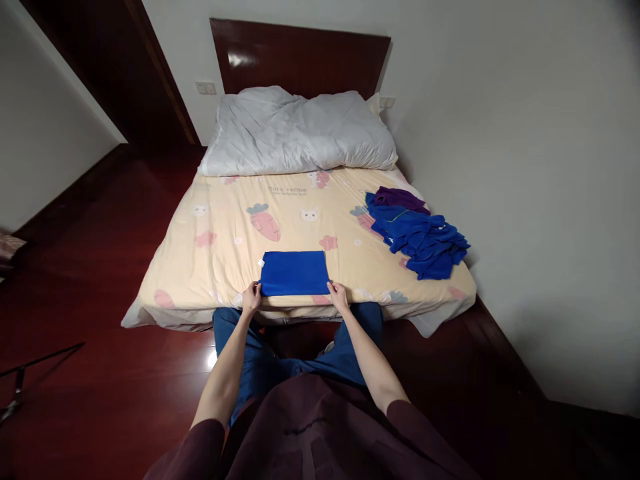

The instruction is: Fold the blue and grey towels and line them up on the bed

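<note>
A blue cloth [294, 273] lies flat as a neat rectangle near the front edge of the bed, with a small white tag at its left side. My left hand [251, 296] pinches its near left corner. At the near right corner, my right hand [338, 295] grips the cloth between thumb and fingers. To the right on the bed rests a crumpled heap of blue cloths [420, 233], and a purple cloth [400, 199] lies at the heap's far side.
The bed [220, 220] has a cream sheet printed with carrots and rabbits. A folded white quilt [300, 137] lies before the dark headboard [300, 60]. A wall [540, 200] stands close on the right. A black metal stand [30, 370] is on the floor at left.
</note>
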Tool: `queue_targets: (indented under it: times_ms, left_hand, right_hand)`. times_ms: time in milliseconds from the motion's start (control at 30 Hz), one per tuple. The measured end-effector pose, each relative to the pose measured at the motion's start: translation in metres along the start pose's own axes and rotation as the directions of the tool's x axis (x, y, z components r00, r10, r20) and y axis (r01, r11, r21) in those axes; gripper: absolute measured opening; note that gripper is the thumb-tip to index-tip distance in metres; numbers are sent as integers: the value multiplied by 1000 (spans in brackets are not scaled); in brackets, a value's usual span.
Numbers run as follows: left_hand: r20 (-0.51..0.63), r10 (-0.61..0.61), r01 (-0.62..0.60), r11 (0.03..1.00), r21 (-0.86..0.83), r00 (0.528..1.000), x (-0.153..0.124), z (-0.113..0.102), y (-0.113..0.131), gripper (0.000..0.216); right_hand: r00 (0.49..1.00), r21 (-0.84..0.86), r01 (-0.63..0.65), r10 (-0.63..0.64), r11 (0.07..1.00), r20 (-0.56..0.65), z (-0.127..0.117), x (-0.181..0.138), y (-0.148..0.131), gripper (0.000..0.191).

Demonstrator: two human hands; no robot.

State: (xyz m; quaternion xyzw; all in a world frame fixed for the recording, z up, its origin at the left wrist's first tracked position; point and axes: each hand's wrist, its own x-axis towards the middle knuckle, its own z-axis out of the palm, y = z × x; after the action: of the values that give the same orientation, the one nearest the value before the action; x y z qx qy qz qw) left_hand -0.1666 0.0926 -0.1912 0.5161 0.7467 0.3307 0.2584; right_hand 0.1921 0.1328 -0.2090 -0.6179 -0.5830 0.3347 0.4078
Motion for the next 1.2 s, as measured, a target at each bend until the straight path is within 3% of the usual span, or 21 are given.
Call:
queue_targets:
  times_ms: [367,533,733,800,867,933,1000,1100,1200]
  left_hand:
    - [14,-66,64,995,82,998,8,0,6,23]
    - [-7,-51,51,995,81,999,8,-2,5,22]
    - [-13,60,-58,992,114,998,0,-6,9,25]
    - [-31,122,-116,981,156,992,-4,-10,10,28]
    - [16,275,-272,936,225,961,-10,-13,10,38]
    - [150,460,-484,831,275,875,-15,-15,9,47]
    - [276,546,-611,736,291,791,-20,-12,7,52]
    - [333,513,-609,707,358,791,-23,-1,6,59]
    - [320,463,-562,706,431,826,-19,10,5,65]
  right_hand:
    - [994,-161,-16,-2,987,-106,4,-1,3,59]
    - [990,-192,-81,56,978,-133,3,1,1,55]
    - [987,-173,-127,106,977,-124,2,2,-7,39]
    - [984,-177,-68,37,982,-175,-1,-4,-10,34]
    - [977,-212,78,-117,974,-180,-6,-13,-15,32]
    - [952,-269,268,-296,925,-71,-12,-24,-19,30]
    - [903,-328,429,-414,842,116,-15,-33,-22,32]
    - [845,-410,531,-426,742,323,-11,-35,-24,45]
    - [862,-500,500,-357,707,359,-3,-27,-22,53]
